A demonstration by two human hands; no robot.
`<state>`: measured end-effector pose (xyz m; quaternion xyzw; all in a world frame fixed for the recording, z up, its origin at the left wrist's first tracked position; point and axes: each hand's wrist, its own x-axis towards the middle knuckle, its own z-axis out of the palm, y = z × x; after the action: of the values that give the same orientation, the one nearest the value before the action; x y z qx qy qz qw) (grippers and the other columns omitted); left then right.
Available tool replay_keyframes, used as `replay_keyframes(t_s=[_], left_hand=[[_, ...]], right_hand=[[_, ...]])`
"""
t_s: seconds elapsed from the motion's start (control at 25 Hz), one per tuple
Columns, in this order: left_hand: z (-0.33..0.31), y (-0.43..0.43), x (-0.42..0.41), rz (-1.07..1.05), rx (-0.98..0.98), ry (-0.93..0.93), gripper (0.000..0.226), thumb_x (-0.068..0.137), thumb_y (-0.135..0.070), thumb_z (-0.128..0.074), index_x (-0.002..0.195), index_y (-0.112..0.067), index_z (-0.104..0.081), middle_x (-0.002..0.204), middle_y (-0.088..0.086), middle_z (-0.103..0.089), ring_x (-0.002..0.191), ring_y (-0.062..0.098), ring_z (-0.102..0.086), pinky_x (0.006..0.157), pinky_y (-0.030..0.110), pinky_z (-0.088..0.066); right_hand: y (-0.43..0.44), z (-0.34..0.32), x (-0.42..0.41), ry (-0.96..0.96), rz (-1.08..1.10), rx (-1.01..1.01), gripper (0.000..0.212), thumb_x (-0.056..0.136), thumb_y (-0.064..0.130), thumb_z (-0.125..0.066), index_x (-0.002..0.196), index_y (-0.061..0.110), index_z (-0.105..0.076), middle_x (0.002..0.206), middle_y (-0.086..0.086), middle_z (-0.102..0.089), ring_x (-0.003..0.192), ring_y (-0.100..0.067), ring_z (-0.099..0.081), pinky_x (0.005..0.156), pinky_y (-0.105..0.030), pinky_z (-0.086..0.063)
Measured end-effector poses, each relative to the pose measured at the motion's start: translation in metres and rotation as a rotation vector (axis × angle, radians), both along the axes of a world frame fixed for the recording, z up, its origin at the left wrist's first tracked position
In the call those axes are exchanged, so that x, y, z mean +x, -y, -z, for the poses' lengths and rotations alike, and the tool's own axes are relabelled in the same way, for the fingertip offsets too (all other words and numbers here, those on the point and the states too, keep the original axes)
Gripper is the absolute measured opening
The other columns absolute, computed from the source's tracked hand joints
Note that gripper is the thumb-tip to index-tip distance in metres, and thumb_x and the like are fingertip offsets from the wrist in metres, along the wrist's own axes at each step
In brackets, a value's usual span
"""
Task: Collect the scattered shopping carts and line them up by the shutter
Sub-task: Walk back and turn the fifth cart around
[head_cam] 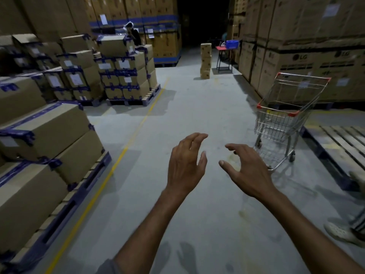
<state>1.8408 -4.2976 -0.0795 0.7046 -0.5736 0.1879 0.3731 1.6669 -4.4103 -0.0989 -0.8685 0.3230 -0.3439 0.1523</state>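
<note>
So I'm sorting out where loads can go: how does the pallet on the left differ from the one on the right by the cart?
The left pallet carries stacked cardboard boxes with blue tape; the right pallet shows only bare wooden slats in what is visible. The left pallet borders the yellow floor line, the right pallet sits beside the shopping cart. Both have blue frames and rest on the concrete floor.

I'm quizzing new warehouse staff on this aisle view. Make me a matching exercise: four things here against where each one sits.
1. wire shopping cart with red corners
2. blue plastic basket
3. narrow stack of cardboard boxes
4. yellow floor line

A. on the red table
B. alone, mid-aisle, far off
C. beside the left pallets
D. right, by the empty wooden pallet

Pairs: 1-D, 2-A, 3-B, 4-C
</note>
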Motion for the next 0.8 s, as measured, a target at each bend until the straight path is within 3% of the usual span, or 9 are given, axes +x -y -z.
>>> replay_keyframes(t_s=[0.16,0.36,0.8], left_hand=[[0.008,0.104,0.046,0.005,0.078,-0.145,0.046,0.094,-0.033,-0.06,0.138,-0.035,-0.046,0.134,-0.018,-0.053,0.113,0.005,-0.057,0.08,0.027,-0.05],[0.005,0.232,0.085,0.034,0.242,-0.259,0.033,0.094,-0.049,-0.057,0.125,-0.042,-0.049,0.121,-0.025,-0.059,0.097,-0.005,-0.062,0.072,0.024,-0.047],[0.01,0.511,0.081,0.0,0.18,-0.262,0.033,0.094,-0.043,-0.057,0.126,-0.044,-0.049,0.12,-0.026,-0.058,0.098,-0.006,-0.06,0.072,0.021,-0.045]], right_hand=[[0.094,-0.005,0.041,0.036,0.007,0.018,0.048,0.092,0.055,-0.065,0.134,0.035,-0.052,0.128,0.016,-0.056,0.114,-0.005,-0.053,0.093,-0.041,-0.049],[0.198,-0.031,0.067,0.085,0.031,-0.02,0.047,0.092,0.051,-0.067,0.133,0.031,-0.055,0.125,0.016,-0.057,0.108,-0.002,-0.053,0.088,-0.03,-0.045],[0.489,0.006,0.069,0.021,0.009,0.024,0.047,0.091,0.054,-0.065,0.132,0.033,-0.053,0.124,0.014,-0.058,0.109,-0.006,-0.055,0.089,-0.037,-0.05]])
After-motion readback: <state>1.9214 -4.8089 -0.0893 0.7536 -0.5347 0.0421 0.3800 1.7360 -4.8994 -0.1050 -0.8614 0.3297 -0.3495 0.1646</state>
